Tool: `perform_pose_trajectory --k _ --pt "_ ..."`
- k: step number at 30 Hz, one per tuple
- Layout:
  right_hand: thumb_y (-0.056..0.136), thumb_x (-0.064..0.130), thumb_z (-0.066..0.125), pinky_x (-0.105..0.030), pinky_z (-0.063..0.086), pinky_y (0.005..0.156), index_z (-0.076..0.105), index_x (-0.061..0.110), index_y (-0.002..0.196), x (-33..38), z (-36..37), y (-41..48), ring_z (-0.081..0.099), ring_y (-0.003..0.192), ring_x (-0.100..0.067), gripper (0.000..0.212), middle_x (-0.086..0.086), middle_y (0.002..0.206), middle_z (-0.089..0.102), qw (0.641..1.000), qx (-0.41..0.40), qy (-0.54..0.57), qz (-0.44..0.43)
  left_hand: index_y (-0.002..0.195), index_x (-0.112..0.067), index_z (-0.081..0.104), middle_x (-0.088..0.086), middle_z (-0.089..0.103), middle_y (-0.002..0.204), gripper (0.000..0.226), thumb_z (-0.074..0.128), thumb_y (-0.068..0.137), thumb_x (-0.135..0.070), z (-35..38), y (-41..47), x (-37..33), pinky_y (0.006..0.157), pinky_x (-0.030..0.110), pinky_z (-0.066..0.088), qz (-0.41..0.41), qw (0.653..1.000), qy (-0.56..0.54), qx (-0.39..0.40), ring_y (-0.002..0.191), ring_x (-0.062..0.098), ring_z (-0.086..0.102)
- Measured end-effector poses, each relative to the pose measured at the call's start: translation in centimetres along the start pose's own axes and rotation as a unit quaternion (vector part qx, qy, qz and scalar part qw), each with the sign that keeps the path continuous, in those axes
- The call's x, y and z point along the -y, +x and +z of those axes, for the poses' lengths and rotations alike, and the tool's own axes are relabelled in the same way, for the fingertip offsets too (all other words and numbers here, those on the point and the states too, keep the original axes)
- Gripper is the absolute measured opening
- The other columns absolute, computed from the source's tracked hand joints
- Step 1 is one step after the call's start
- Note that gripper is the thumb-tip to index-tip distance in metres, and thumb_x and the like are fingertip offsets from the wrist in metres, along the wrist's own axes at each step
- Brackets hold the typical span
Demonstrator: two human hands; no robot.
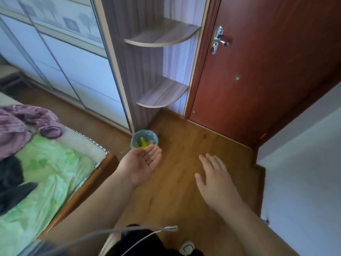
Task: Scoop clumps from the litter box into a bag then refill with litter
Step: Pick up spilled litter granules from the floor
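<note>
Bedroom floor, not litter tray, fills the head view: no litter box, scoop or sack of litter appears anywhere in frame. The only receptacle in sight is a small round pale-blue bin (pixel 135 138) standing on the brown wood-plank floor (pixel 184 133) at the foot of the wardrobe's curved wooden corner shelves (pixel 162 38). The person's left hand (pixel 142 163) is held out palm up, fingers relaxed and nearly flat, its fingertips overlapping the bin's near rim in this view. A few dark specks (pixel 149 157) lie in the palm, possibly litter grains, though the picture is too soft to be sure. The right hand (pixel 214 174) hovers palm down with fingers spread over bare boards, well apart from the bin, gripping nothing. Yellow scraps (pixel 142 143) sit inside the bin, which seems to be lined with a thin bag. The risk lies in the tip: the palm is shallow and the bin's mouth narrow, so a tilt begun before the hand is fully over the opening would likely scatter the specks across the floor. A nudge from the fingers could also shove or topple so light a container. A thin grey cable (pixel 138 231) dangling below the arms might snag a forearm if the person bends lower.
</note>
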State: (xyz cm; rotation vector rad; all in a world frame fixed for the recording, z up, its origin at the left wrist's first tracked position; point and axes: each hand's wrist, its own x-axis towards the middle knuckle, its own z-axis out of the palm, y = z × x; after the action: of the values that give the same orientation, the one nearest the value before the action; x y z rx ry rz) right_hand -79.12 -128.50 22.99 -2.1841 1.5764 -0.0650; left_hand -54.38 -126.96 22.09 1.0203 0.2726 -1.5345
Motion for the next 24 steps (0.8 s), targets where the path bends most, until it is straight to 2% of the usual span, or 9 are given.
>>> perform_pose_trajectory --k 4,9,17,22,24 --pt "0.101 0.046 0.040 -0.034 0.018 0.123 0.020 0.030 0.157 1.4 -0.2 8.5 0.005 0.152 -0.012 0.061 0.008 0.164 0.017 0.997 0.026 -0.026 -0.064 0.117 0.006 0.060 0.019 0.075 0.098 0.033 0.035 0.099 -0.005 0.6 4.5 -3.3 0.087 0.040 0.055 0.024 0.998 -0.053 -0.033 0.106 0.030 0.067" --pt "0.102 0.046 0.039 -0.035 0.021 0.123 0.020 0.032 0.157 3.8 2.1 18.4 0.005 0.152 -0.010 0.060 0.010 0.164 0.016 0.993 0.069 -0.038 -0.089 0.116 0.008 0.061 0.022 0.072 0.105 0.033 0.034 0.099 -0.005 -0.1 13.2 -8.3 0.084 0.040 0.055 0.010 0.995 -0.067 -0.077 0.104 0.031 0.068" --pt "0.101 0.045 0.043 -0.033 0.023 0.122 0.023 0.032 0.156 8.8 7.8 34.3 0.010 0.152 -0.011 0.060 0.010 0.164 0.020 0.991 0.115 -0.036 -0.052 0.114 0.009 0.059 0.025 0.066 0.109 0.032 0.033 0.101 -0.006 -0.8 29.6 -18.6 0.099 0.043 0.051 -0.034 0.988 -0.027 -0.148 0.106 0.034 0.065" --pt "0.101 0.040 0.046 -0.033 0.022 0.122 0.028 0.028 0.154 9.8 11.5 42.4 0.015 0.150 -0.013 0.057 0.007 0.161 0.026 0.990 0.131 -0.021 -0.042 0.101 0.006 0.061 0.022 0.069 0.091 0.032 0.032 0.101 -0.008 -1.7 39.0 -22.7 0.092 0.042 0.054 -0.056 0.981 -0.003 -0.187 0.090 0.032 0.067" --pt "0.101 0.039 0.045 -0.033 0.024 0.122 0.029 0.028 0.154 9.4 13.6 45.4 0.017 0.150 -0.012 0.057 0.007 0.161 0.027 0.990 0.137 -0.014 -0.037 0.098 0.005 0.061 0.021 0.068 0.089 0.032 0.032 0.102 -0.008 -2.9 42.9 -23.3 0.093 0.042 0.053 -0.066 0.977 -0.001 -0.202 0.088 0.031 0.066"
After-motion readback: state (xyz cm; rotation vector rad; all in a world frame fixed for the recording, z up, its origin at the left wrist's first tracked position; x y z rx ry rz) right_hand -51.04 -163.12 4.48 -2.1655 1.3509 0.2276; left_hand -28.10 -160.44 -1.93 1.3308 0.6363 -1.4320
